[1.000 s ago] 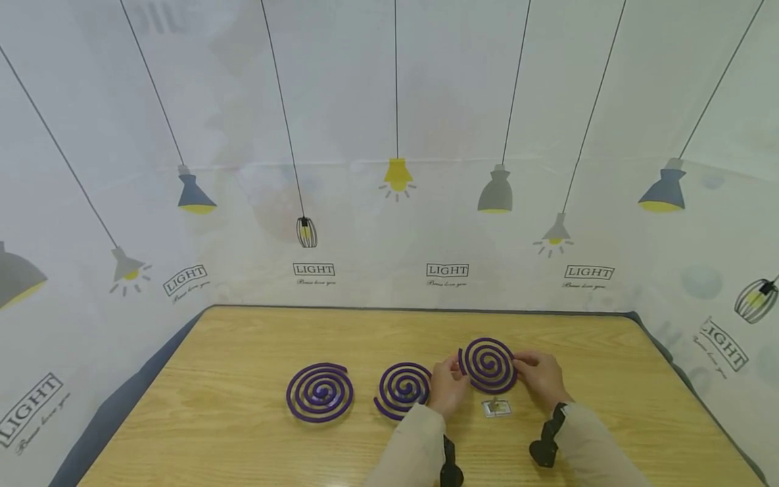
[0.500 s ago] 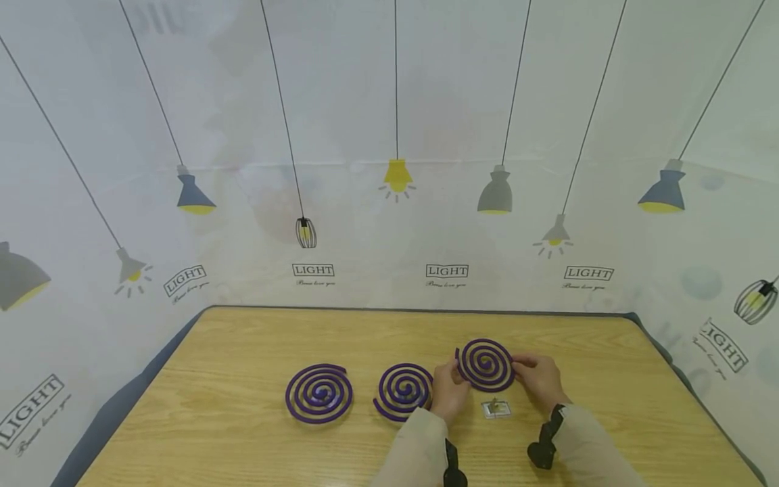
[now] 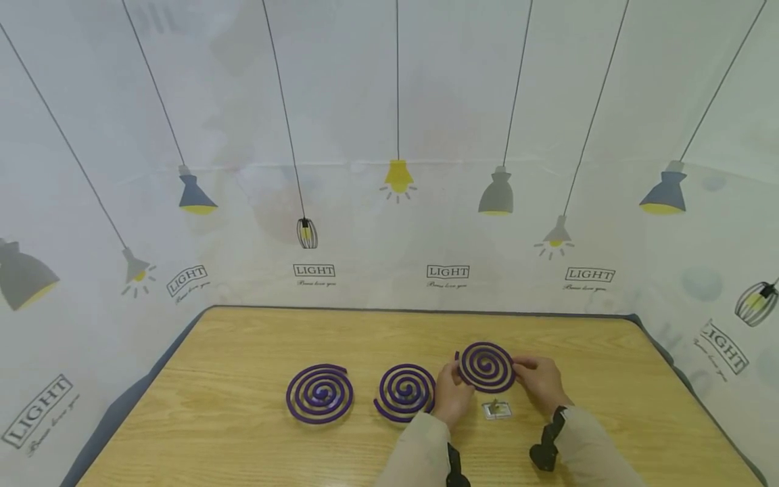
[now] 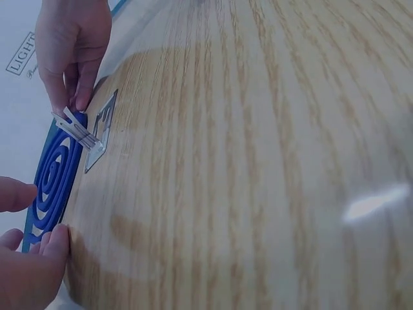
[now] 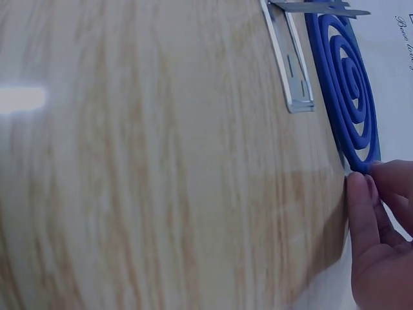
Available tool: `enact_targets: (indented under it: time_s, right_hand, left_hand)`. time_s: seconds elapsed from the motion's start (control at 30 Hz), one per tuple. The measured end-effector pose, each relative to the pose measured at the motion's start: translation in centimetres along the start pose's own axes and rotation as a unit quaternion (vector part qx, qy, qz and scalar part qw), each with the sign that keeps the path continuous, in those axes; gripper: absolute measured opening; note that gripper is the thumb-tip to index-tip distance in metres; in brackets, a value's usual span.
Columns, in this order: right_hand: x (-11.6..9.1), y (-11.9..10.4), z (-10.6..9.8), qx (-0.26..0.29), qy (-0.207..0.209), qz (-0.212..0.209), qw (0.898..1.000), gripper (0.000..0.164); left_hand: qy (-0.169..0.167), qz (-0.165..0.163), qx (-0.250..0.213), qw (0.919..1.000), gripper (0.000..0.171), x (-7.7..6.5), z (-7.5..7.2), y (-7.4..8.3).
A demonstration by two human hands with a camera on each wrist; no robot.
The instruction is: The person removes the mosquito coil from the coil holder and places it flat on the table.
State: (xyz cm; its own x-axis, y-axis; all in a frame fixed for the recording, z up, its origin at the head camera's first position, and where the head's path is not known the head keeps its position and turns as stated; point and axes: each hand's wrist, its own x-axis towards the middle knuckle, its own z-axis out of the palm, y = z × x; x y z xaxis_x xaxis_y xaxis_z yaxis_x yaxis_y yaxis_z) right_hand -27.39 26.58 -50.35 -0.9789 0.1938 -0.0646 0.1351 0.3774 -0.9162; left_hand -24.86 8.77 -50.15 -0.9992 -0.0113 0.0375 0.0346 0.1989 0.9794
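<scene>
A mosquito coil (image 3: 486, 366), purple in the head view and blue in the wrist views, is held between both hands above the table. My left hand (image 3: 452, 396) grips its left edge near the coil's outer end, with thumb and fingertips at the rim in the left wrist view. Opposite, my right hand (image 3: 541, 380) pinches the right edge between thumb and fingers (image 5: 364, 219). Just in front of the coil lies a small metal coil stand (image 3: 497, 408), flat on the wood, its bent prongs (image 4: 77, 132) sticking up.
Two more purple coils, one at the far left (image 3: 319, 393) and one beside my left hand (image 3: 406, 392), sit on the wooden table (image 3: 243, 446). A lamp-patterned white curtain (image 3: 365, 230) encloses the table's back and sides.
Both hands have brought the coil slightly down and a little left, and it looks somewhat flatter. The stand and the other two coils stay where they were.
</scene>
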Motion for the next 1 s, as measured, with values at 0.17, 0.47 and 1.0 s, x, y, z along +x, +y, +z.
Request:
enact_targets:
  time_s: [0.17,0.47,1.0]
  right_hand:
    - [-0.02,0.16,0.02,-0.006,0.003,-0.004,1.0,0.025]
    - [-0.21,0.11,-0.02,-0.046,0.01,-0.023,0.999,0.028]
    - [-0.75,-0.52,-0.06,-0.048,0.004,-0.009,0.999,0.034]
  left_hand:
    - [0.004,0.005,0.002,1.0,0.045,-0.22,-0.15,0.1]
    - [-0.004,0.0,0.003,1.0,0.048,-0.45,-0.48,0.53]
    - [-0.057,0.028,0.013,0.9979,0.065,-0.41,-0.66,0.98]
